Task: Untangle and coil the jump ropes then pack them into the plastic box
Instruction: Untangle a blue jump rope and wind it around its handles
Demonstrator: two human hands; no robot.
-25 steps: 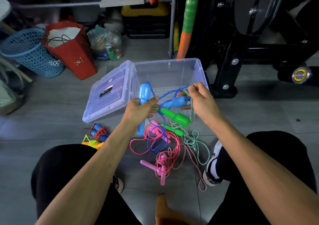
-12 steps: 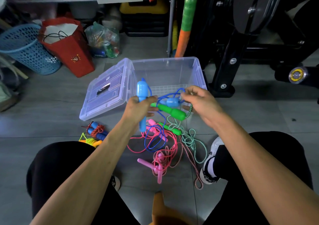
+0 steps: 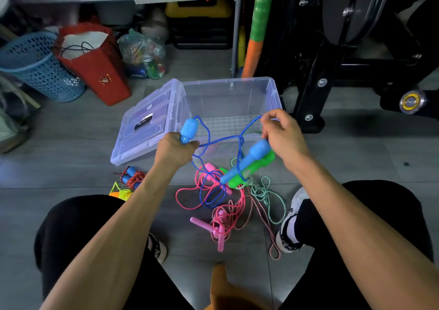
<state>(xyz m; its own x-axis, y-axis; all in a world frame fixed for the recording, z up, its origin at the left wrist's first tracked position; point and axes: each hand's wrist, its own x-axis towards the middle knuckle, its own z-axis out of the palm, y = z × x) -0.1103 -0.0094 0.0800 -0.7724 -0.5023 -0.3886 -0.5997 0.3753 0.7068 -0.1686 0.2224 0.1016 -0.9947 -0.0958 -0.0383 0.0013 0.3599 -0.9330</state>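
left hand (image 3: 174,150) gripping blue handle (image 3: 188,130), plastic box (image 3: 273,91) open

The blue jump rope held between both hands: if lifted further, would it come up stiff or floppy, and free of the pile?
Probably floppy: the blue jump rope sags in loops between the left hand and right hand. Likely light, since a pinch holds it. It may drag the green handle, which lies against its second handle.

The left hand (image 3: 175,151) covers the lower half of one blue handle (image 3: 188,129). The left forearm hides part of the yellow rope (image 3: 121,192) on the floor. Whether the right hand's fingers (image 3: 269,122) also touch the green handle (image 3: 259,167) cannot be told.
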